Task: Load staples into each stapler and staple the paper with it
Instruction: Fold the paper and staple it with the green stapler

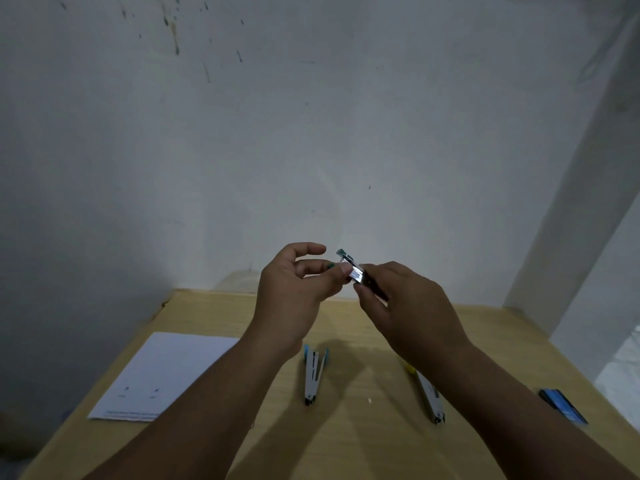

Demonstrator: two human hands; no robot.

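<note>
Both hands are raised above the wooden table (367,445). My right hand (408,306) grips a small dark green stapler (356,271) with a shiny metal part. My left hand (298,292) pinches the stapler's front end with thumb and fingertips; the index finger is lifted. Whether a staple strip is between the fingers is too small to tell. A blue stapler (313,374) lies opened on the table below the hands. A yellow stapler (427,393) lies to its right, partly hidden by my right forearm. White paper (166,372) lies at the left.
A blue staple box (562,405) sits near the table's right edge. A grey wall stands close behind the table. A tiny white scrap (369,400) lies between the two staplers on the table.
</note>
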